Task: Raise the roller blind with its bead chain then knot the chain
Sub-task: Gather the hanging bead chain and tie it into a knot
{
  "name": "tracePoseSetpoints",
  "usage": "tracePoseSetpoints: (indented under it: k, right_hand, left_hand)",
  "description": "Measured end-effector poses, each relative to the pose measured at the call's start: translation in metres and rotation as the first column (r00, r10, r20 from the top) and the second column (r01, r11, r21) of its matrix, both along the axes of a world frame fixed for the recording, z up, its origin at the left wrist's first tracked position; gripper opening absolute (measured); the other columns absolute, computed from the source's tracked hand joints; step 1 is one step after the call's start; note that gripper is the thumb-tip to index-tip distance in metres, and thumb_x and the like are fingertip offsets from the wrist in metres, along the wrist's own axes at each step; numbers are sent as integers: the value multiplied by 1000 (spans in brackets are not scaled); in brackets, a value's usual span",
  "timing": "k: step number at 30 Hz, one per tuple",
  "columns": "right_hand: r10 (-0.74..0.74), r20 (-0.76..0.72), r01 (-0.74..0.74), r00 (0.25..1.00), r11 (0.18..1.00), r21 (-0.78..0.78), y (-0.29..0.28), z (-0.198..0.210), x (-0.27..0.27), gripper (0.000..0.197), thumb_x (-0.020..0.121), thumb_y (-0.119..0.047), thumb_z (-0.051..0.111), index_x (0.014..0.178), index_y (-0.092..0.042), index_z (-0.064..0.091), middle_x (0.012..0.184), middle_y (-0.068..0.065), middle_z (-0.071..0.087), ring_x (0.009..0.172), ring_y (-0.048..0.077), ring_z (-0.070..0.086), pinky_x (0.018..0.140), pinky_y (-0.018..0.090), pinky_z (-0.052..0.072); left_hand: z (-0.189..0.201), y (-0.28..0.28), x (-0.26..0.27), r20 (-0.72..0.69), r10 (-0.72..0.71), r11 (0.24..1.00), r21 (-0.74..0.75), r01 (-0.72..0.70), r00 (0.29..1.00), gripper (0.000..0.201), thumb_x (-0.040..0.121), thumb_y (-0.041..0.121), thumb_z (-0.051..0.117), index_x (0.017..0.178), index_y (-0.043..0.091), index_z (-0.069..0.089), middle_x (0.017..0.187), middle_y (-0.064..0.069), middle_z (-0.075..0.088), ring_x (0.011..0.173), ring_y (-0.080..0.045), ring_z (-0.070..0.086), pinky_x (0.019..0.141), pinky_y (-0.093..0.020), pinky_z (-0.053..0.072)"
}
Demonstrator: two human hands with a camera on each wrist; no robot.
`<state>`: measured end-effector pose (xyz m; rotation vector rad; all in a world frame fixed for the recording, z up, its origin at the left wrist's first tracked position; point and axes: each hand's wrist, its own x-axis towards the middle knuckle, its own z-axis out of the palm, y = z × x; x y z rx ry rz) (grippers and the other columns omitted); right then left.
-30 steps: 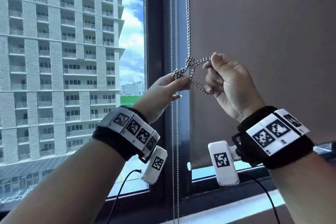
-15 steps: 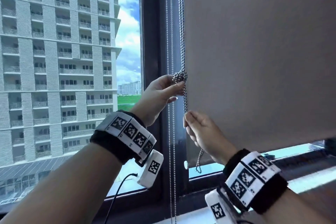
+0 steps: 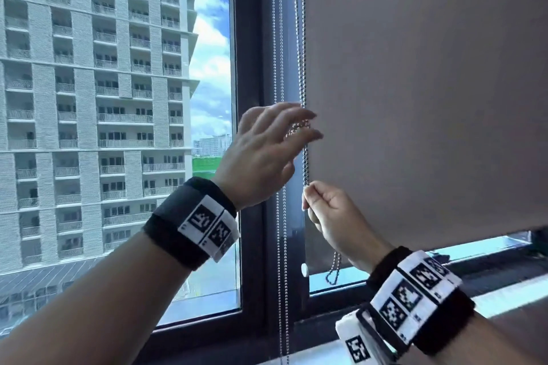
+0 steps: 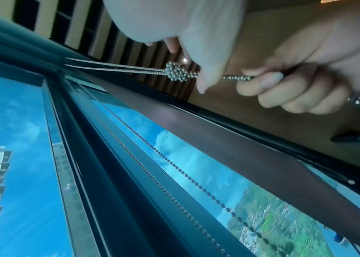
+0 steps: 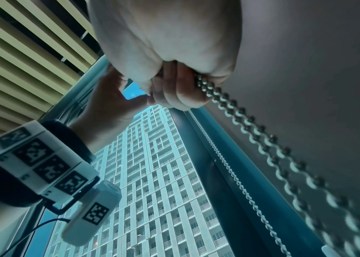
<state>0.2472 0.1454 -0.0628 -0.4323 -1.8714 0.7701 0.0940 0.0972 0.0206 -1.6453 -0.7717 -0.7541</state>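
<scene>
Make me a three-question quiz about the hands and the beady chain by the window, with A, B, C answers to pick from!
1. Where is the knot in the bead chain?
A. Above the right hand
B. Below the right hand
C. Lying on the sill

2. What colour is the chain?
A. Red
B. Silvery metal
C. Yellow

3. What is the left hand doing?
A. Gripping the roller blind
B. Making a fist, holding nothing
C. Fingers spread open next to the knot

Answers:
1. A, the beads bunch up higher on the chain than the right hand, level with the left hand's fingers.
2. B, the beads shine like steel in every view.
3. C, the left fingers are stretched out around the knot and not closed on it, while the right hand pinches the chain below.
</scene>
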Motion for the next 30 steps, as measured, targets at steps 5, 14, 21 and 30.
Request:
tracePoseSetpoints:
  k: [5,14,21,30]
  right_hand:
    - [56,-39,-56,998,998,-2,-5,3,1,30,100,-28,41,77,-11,52,56,-1,30,50,11,23,45,22,21]
    - [25,-314,73,949,953,295,-4,36,20,25,88,-6,45,80,-29,47,70,-1,48,57,12,37,52,20,33]
    - [-195,-328,299,924,904,305,5,81,8,16,93,-19,52,103,-23,63,97,1,64,81,5,56,77,25,47]
    - [138,-301,-163,944,985,-60,-8,111,-4,16,92,-26,56,81,-19,66,74,-5,62,65,3,56,67,20,42]
  left_hand:
    - [13,7,-6,-237,152,980,-88,-176,960,13,83,31,59,88,24,69,102,5,68,124,-21,53,113,-41,25]
    - [28,0,11,614,-329,716,-333,614,717,6,80,18,59,76,13,60,68,1,54,66,-16,50,66,-31,42]
    - [40,-8,24,940,-334,229,8,973,70,19,88,0,51,74,12,54,61,-1,46,55,-10,51,64,-25,45]
    - [30,1,34,970,-178,-55,156,986,-164,23,95,-6,34,94,16,41,71,-6,52,60,-12,54,59,-22,53]
